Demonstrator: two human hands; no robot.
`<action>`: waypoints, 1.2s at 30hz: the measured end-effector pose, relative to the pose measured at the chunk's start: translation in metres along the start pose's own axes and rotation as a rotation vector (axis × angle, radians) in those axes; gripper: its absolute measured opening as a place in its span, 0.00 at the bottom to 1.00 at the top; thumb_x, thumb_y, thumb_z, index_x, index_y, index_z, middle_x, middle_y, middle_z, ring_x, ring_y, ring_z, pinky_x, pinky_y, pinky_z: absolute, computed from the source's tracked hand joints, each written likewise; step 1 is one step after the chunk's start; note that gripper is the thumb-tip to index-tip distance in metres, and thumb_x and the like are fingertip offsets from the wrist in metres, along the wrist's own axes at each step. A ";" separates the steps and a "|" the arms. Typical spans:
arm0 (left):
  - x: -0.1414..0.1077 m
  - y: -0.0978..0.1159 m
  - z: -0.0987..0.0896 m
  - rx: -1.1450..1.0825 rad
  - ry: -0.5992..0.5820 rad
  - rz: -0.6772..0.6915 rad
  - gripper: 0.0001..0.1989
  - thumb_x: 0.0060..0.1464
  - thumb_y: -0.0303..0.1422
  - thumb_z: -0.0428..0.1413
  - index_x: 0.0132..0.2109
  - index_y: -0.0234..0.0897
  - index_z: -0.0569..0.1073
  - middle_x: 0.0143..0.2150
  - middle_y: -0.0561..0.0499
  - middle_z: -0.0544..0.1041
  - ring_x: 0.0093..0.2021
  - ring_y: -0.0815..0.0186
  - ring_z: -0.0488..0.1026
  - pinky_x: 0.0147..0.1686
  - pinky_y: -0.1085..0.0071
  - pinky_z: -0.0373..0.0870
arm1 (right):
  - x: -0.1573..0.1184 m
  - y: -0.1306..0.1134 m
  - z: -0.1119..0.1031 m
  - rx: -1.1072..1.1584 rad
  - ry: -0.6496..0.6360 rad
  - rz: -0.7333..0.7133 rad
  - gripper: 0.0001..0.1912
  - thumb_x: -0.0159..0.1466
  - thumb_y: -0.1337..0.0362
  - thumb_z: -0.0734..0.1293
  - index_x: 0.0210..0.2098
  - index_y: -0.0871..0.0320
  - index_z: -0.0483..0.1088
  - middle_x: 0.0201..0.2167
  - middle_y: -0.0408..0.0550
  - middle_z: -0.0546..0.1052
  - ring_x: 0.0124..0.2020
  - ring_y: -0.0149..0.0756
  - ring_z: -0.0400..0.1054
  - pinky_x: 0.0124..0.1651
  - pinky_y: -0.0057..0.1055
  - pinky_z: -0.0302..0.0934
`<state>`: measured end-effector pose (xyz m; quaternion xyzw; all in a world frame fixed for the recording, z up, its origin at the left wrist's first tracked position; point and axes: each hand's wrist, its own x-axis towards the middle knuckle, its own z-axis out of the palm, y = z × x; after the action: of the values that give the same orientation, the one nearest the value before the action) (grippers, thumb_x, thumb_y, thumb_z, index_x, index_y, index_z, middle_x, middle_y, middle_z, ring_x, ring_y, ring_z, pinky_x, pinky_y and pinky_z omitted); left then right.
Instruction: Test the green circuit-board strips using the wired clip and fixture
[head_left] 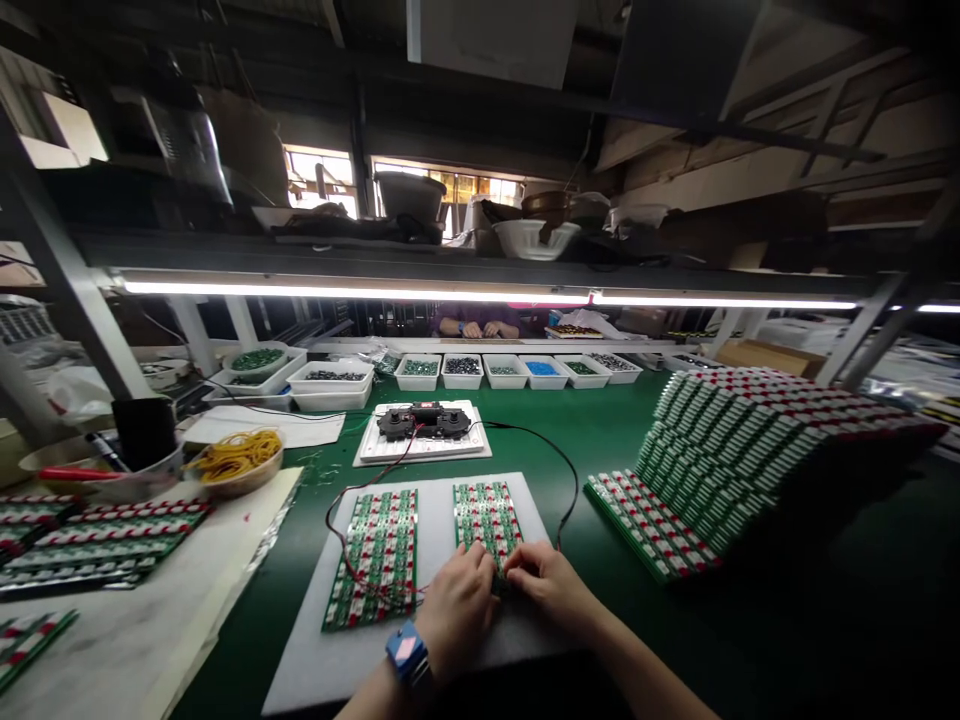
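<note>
My left hand (461,598) rests with curled fingers on the near end of the right circuit board panel (486,510). Red and black wires (390,596) run to its side, but what its fingers hold is hidden. Close beside it, my right hand (551,585) is closed in a pinch at the panel's near right corner; whatever is in the pinch cannot be made out. A black cable (574,470) passes behind that hand. Another circuit board panel (382,540) lies to the left on the same white foam pad (435,500). My left wrist wears a blue band (407,648).
A black two-lobed device (424,422) sits on a white block beyond the pad. A tall stack of panels (720,460) stands at right. White bins of small parts (461,371) line the back. Yellow rubber bands (238,456) fill a bowl at left. Another person's hands (481,329) show beyond.
</note>
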<state>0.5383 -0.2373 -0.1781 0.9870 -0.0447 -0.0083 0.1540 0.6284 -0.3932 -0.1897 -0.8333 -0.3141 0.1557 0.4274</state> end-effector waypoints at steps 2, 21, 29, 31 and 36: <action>0.001 0.000 0.001 0.000 0.001 0.002 0.10 0.54 0.25 0.51 0.44 0.36 0.69 0.49 0.46 0.72 0.51 0.58 0.68 0.55 0.64 0.65 | -0.003 0.001 0.002 -0.014 0.046 0.005 0.09 0.57 0.63 0.64 0.30 0.58 0.76 0.32 0.47 0.80 0.38 0.40 0.69 0.44 0.32 0.60; -0.003 -0.015 -0.008 -0.197 0.182 0.041 0.10 0.55 0.29 0.60 0.45 0.44 0.79 0.39 0.50 0.76 0.46 0.58 0.66 0.51 0.62 0.67 | -0.006 -0.004 0.000 0.059 0.114 0.004 0.11 0.59 0.59 0.65 0.28 0.59 0.76 0.28 0.46 0.79 0.34 0.38 0.71 0.40 0.29 0.61; -0.004 -0.018 -0.002 -0.247 0.154 0.043 0.13 0.55 0.28 0.60 0.47 0.45 0.79 0.40 0.51 0.76 0.47 0.59 0.66 0.50 0.65 0.67 | -0.009 -0.006 -0.003 0.019 0.050 0.029 0.09 0.58 0.62 0.66 0.29 0.58 0.77 0.30 0.46 0.80 0.35 0.39 0.71 0.41 0.31 0.61; -0.004 -0.018 0.000 -0.244 0.153 0.045 0.13 0.55 0.29 0.60 0.47 0.45 0.79 0.41 0.51 0.76 0.47 0.59 0.66 0.50 0.65 0.66 | -0.009 -0.006 -0.003 0.003 0.047 0.032 0.09 0.58 0.63 0.65 0.30 0.57 0.77 0.31 0.46 0.80 0.36 0.39 0.71 0.42 0.31 0.61; -0.003 -0.018 0.000 -0.219 0.135 0.050 0.11 0.55 0.30 0.59 0.45 0.46 0.80 0.38 0.50 0.76 0.46 0.59 0.67 0.50 0.64 0.66 | -0.007 -0.004 -0.003 -0.062 0.037 0.041 0.10 0.59 0.61 0.65 0.29 0.57 0.76 0.32 0.46 0.80 0.38 0.41 0.70 0.45 0.33 0.60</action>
<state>0.5365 -0.2198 -0.1838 0.9612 -0.0579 0.0571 0.2636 0.6232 -0.3975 -0.1849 -0.8550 -0.2938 0.1392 0.4040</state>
